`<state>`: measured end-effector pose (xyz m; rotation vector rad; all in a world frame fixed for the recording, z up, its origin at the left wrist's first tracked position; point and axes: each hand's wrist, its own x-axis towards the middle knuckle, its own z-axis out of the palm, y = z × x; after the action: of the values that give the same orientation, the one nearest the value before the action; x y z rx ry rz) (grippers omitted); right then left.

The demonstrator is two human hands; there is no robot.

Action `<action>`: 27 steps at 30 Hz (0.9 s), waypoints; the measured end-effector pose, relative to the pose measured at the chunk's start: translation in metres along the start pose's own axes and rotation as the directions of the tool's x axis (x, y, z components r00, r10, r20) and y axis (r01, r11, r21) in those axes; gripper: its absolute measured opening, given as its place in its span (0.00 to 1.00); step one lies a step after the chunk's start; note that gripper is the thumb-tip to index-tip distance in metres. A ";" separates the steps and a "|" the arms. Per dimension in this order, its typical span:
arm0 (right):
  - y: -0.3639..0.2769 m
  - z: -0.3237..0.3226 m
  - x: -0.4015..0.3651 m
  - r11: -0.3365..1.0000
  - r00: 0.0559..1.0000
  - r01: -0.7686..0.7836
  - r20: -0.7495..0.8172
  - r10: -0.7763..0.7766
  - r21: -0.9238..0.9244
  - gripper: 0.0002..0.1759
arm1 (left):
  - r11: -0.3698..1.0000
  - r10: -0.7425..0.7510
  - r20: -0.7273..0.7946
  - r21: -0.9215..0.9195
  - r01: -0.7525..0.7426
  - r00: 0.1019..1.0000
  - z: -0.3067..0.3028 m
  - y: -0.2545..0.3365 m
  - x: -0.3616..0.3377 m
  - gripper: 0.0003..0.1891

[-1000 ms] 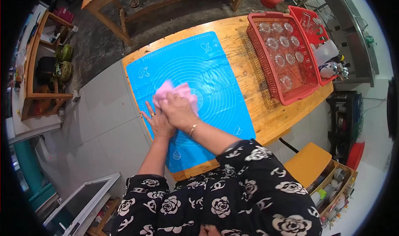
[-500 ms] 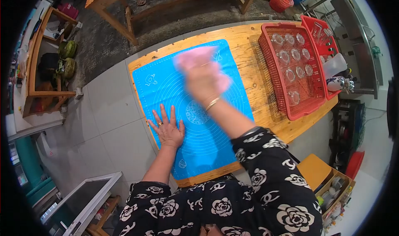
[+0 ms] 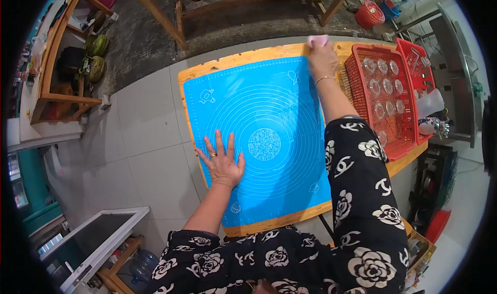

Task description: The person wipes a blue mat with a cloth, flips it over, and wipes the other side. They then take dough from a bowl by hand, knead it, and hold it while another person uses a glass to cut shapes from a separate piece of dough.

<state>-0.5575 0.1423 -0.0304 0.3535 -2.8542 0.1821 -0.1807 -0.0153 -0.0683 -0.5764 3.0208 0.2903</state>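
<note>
Left fingers (image 3: pixel 219 144) splay on a blue mat (image 3: pixel 248 113) above tiled floor (image 3: pixel 147 123); right fingers (image 3: pixel 319 51) clutch pink cloth (image 3: pixel 317 40).

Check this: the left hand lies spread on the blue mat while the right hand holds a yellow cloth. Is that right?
Not quite: the cloth in the right hand is pink, as the head view shows. The left hand does lie spread on the blue mat.
</note>
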 end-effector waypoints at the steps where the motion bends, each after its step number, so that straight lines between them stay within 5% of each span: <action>1: -0.009 -0.008 -0.005 0.998 0.998 0.058 -0.034 -0.057 0.032 0.12 | 1.000 -0.006 0.009 -0.004 0.006 1.000 0.000 0.000 -0.003 0.36; 3: -0.048 -0.021 -0.025 0.981 0.979 0.169 -0.127 -0.157 0.093 0.12 | 1.000 -0.007 0.008 -0.004 0.007 1.000 -0.001 0.000 0.000 0.37; 4: -0.082 -0.035 -0.049 0.964 0.976 0.186 0.076 -0.204 0.191 0.14 | 1.000 -0.004 -0.006 -0.003 0.004 1.000 0.000 0.000 0.002 0.37; 6: -0.143 -0.054 -0.121 0.848 0.871 0.481 -0.011 -0.491 0.225 0.20 | 1.000 -0.002 -0.025 0.001 0.002 1.000 0.002 0.001 0.000 0.37; 7: -0.169 -0.026 -0.156 0.697 0.764 0.642 -0.188 -0.618 0.320 0.22 | 1.000 0.002 0.057 -0.027 0.000 0.998 0.002 0.001 -0.001 0.36; 8: -0.193 -0.078 -0.169 0.713 0.653 0.656 0.288 -0.701 0.246 0.19 | 0.999 0.007 0.138 -0.050 0.000 0.990 0.001 -0.001 -0.002 0.36; 10: -0.216 -0.039 -0.196 0.373 0.295 0.761 0.228 -0.928 0.530 0.14 | 0.998 0.012 0.158 -0.061 -0.002 0.987 0.000 -0.006 0.000 0.36; 12: -0.224 0.006 -0.185 0.383 0.489 0.720 -0.033 -0.871 0.579 0.11 | 0.999 0.012 0.042 -0.053 -0.009 0.999 0.003 -0.002 0.000 0.35; 13: -0.228 0.023 -0.168 0.379 0.569 0.702 -0.155 -0.807 0.603 0.10 | 0.999 -0.032 0.120 0.000 0.032 0.992 -0.006 0.001 0.002 0.36; 15: -0.229 0.044 -0.115 0.455 0.631 0.717 -0.213 -0.746 0.528 0.08 | 1.000 -0.020 0.052 -0.019 0.021 0.998 0.001 0.001 0.000 0.35; 18: -0.220 0.058 -0.035 0.814 0.893 0.429 -0.046 -0.448 0.393 0.08 | 0.998 -0.017 0.012 -0.059 0.018 1.000 -0.001 0.000 0.002 0.35; 20: -0.200 0.017 -0.007 0.923 0.973 0.214 0.017 -0.232 0.321 0.10 | 0.997 -0.018 0.016 -0.069 0.020 1.000 -0.001 0.000 0.001 0.35; 22: -0.189 -0.016 -0.016 0.885 0.964 0.252 -0.022 -0.265 0.392 0.08 | 0.998 -0.017 -0.003 -0.067 0.016 1.000 -0.001 0.000 -0.001 0.35; 24: -0.193 -0.036 -0.073 0.831 0.884 0.465 -0.113 -0.454 0.304 0.09 | 0.998 -0.013 -0.002 -0.063 0.013 1.000 -0.003 0.002 0.002 0.35; 27: -0.182 -0.048 -0.172 0.538 0.617 0.670 0.020 -0.787 0.512 0.14 | 0.997 0.000 0.064 -0.077 0.005 0.998 -0.005 -0.001 0.000 0.35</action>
<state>-0.3385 0.0127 -0.0137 1.7594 -2.5429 0.6811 -0.1807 -0.0171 -0.0634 -0.5648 2.9580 0.4188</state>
